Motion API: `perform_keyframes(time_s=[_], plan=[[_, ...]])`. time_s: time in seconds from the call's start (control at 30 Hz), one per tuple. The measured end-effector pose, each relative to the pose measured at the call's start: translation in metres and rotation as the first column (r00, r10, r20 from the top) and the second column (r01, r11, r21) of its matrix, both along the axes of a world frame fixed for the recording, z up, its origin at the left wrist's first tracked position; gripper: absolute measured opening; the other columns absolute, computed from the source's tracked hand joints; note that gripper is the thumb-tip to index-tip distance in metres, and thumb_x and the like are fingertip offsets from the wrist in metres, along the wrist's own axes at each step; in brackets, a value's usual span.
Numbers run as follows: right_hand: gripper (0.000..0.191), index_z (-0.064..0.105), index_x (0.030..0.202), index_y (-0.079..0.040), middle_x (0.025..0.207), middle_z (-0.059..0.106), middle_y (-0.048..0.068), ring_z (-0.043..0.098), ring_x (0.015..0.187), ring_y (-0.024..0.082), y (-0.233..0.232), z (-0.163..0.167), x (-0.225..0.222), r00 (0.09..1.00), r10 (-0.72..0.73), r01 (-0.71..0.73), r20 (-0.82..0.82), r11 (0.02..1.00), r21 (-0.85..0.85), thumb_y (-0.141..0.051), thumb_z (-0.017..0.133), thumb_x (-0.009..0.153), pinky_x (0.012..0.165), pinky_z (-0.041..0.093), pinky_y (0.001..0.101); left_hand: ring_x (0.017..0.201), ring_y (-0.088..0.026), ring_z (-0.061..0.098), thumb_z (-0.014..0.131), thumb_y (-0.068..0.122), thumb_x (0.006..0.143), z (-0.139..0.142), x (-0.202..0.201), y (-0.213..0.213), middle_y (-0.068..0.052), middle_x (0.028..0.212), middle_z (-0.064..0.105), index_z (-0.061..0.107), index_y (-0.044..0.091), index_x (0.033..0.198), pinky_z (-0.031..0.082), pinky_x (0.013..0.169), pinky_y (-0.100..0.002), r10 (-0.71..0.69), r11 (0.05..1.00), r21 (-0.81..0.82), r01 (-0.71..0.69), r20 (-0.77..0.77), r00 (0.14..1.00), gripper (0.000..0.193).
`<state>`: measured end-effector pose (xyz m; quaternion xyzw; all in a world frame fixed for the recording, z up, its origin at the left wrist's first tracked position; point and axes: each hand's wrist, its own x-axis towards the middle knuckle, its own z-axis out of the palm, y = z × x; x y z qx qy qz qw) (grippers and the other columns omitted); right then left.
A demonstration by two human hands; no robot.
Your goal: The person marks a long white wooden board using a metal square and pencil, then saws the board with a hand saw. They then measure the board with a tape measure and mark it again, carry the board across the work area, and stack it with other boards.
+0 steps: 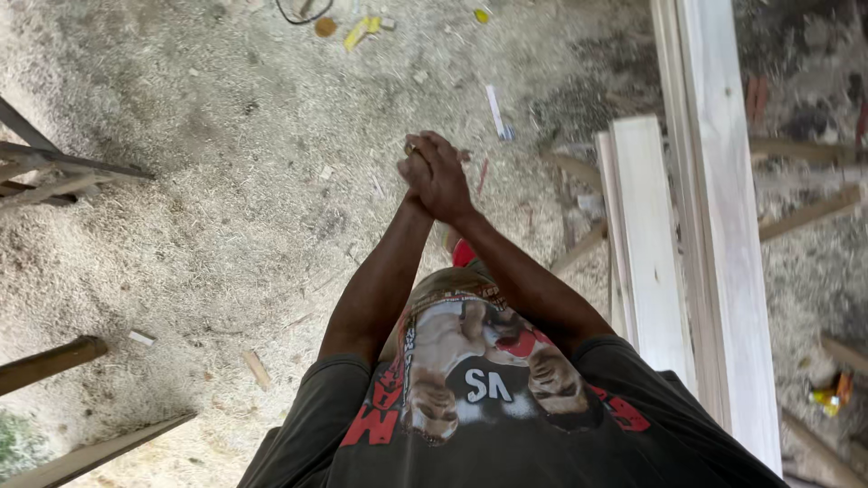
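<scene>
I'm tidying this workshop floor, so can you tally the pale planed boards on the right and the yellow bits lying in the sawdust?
Pale planed boards: 2, one long, one shorter
Yellow bits on the sawdust: 3, one at the top, one small, one at lower right
Total: 5

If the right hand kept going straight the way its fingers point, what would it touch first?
The right hand, clasped with the left hand, points away from the body. It would probably first meet only the sawdust-covered floor; depth is unclear.

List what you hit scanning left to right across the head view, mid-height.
Dark metal frame → sawdust-covered ground → clasped hands: left hand against right hand → shorter pale plank → long pale plank → brown wooden slat.
</scene>
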<state>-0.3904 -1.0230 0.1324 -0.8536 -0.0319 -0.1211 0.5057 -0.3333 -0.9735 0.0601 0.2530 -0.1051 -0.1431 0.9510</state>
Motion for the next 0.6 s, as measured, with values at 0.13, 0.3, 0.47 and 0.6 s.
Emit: perform_keyframes(time_s=[0.13, 0.3, 0.47, 0.6], plan=[[0.074, 0.063, 0.139, -0.017, 0.153, 0.041, 0.022, 0.039, 0.144, 0.047, 0.037, 0.006, 0.035, 0.97, 0.14, -0.051, 0.196, 0.916, -0.398, -0.069, 0.06, 0.087, 0.118, 0.027, 0.0599, 0.122, -0.025, 0.053, 0.055, 0.052, 0.09, 0.01, 0.025, 0.029, -0.011, 0.135, 0.053, 0.047, 0.015, 0.142, 0.046, 0.106, -0.042, 0.249, 0.957, -0.183, -0.226, 0.116, 0.962, 0.065], [0.084, 0.057, 0.148, -0.012, 0.157, 0.039, 0.025, 0.038, 0.147, 0.041, 0.034, 0.008, 0.15, 0.981, 0.192, -0.195, -0.033, 0.96, -0.2, -0.076, 0.05, 0.094, 0.119, 0.022, 0.0655, 0.124, -0.024, 0.051, 0.051, 0.062, 0.088, 0.02, 0.137, 0.036, -0.011, 0.138, 0.051, 0.043, 0.017, 0.145, 0.044, 0.108, -0.042, 0.272, 0.951, -0.176, -0.253, 0.095, 0.958, 0.073], [0.083, 0.054, 0.15, -0.012, 0.15, 0.049, 0.018, 0.038, 0.152, 0.037, 0.033, 0.015, 0.258, 0.984, 0.157, -0.174, -0.083, 0.949, -0.261, -0.076, 0.052, 0.096, 0.124, 0.028, 0.0649, 0.126, -0.023, 0.048, 0.048, 0.071, 0.085, 0.03, 0.236, 0.034, -0.01, 0.14, 0.048, 0.04, 0.019, 0.148, 0.041, 0.11, -0.042, 0.23, 0.967, -0.133, -0.219, 0.071, 0.971, 0.082], [0.083, 0.056, 0.147, -0.018, 0.146, 0.048, 0.021, 0.033, 0.147, 0.045, 0.06, 0.022, 0.27, 0.946, 0.321, -0.259, 0.046, 0.833, -0.489, -0.073, 0.06, 0.084, 0.115, 0.021, 0.0711, 0.127, -0.022, 0.046, 0.045, 0.078, 0.083, 0.03, 0.243, 0.047, -0.01, 0.143, 0.047, 0.037, 0.02, 0.15, 0.04, 0.112, -0.042, 0.382, 0.887, -0.335, -0.318, 0.145, 0.913, 0.089]])
